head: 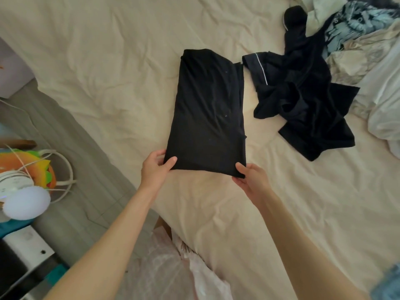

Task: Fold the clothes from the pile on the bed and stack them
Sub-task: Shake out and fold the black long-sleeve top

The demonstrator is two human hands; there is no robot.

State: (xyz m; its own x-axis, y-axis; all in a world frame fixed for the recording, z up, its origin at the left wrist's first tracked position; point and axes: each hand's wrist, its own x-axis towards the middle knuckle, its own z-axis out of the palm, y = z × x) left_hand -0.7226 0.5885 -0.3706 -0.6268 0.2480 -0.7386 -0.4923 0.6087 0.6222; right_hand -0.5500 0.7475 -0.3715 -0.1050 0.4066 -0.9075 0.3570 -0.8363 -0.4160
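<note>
Plain black garment [208, 113]; no legible writing

Both my forearms are bare, no sleeves showing up to the frame edge. No rings, watch or bracelet on my left hand [154, 167] or right hand [252, 180]. Nails short, unpainted. Pale pink garment [173, 267] below, blurred.
</note>
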